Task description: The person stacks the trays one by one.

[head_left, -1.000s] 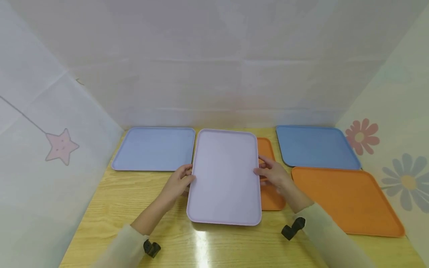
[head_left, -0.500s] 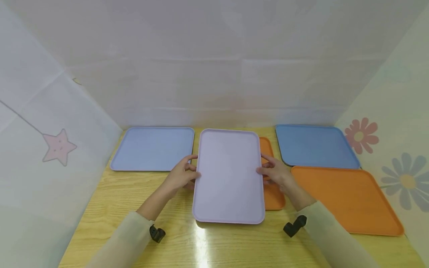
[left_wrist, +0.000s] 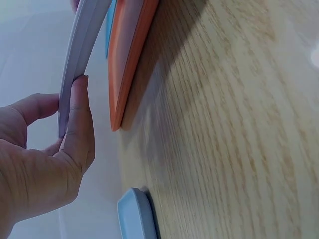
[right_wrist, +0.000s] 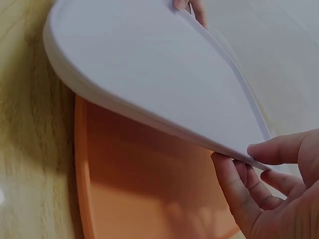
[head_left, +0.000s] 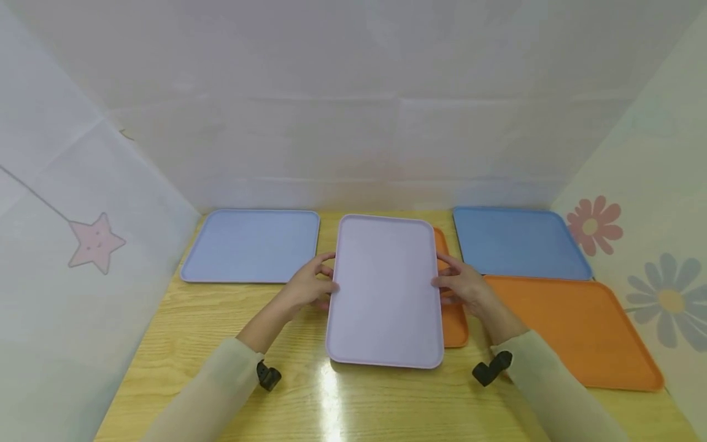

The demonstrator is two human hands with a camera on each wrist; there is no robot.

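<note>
While the left hand (head_left: 306, 285) pinched the lilac tray (head_left: 385, 291) at its left long edge, thumb above and fingers beneath, the right hand (head_left: 464, 285) had a matching pinch on the right edge. Both grips were closed down to rim thickness. Lilac tray was up off the table (head_left: 221, 331), over the lower orange tray (head_left: 455, 325), which stuck out right. Pale blue tray (head_left: 251, 245) lay left; darker blue tray (head_left: 519, 242) back right, other orange tray (head_left: 574, 331) just in front of it.
</note>
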